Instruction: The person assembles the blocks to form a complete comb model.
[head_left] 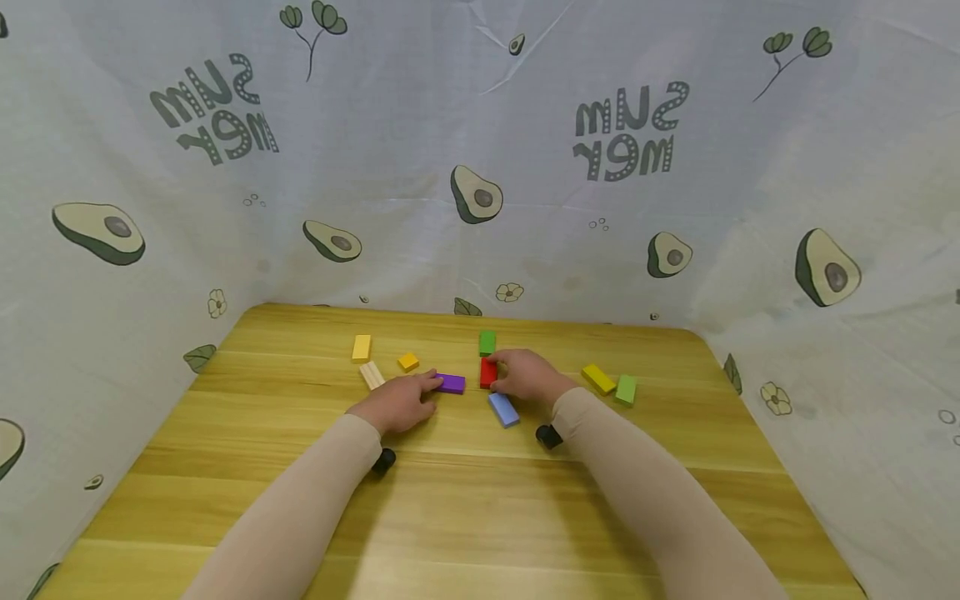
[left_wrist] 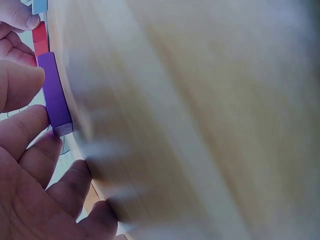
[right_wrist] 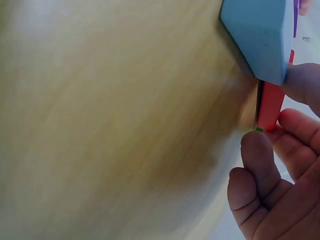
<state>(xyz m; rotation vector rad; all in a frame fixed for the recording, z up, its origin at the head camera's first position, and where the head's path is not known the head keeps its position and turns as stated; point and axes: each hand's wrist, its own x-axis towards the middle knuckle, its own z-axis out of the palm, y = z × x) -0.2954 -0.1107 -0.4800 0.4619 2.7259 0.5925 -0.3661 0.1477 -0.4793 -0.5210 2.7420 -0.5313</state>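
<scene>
My right hand pinches a red block by its ends, between thumb and index finger. A green block lies just beyond the red one, and a light blue block on its near side. The left hand touches the left end of a purple block with its index finger. Its thumb sits apart from the block in the head view, and the other fingers are spread in the left wrist view. A gap separates the purple and red blocks on the table.
Left of the hands lie a pale yellow block, a small orange block and a cream grooved block. A yellow block and a light green block lie at the right. Patterned cloth surrounds the wooden table.
</scene>
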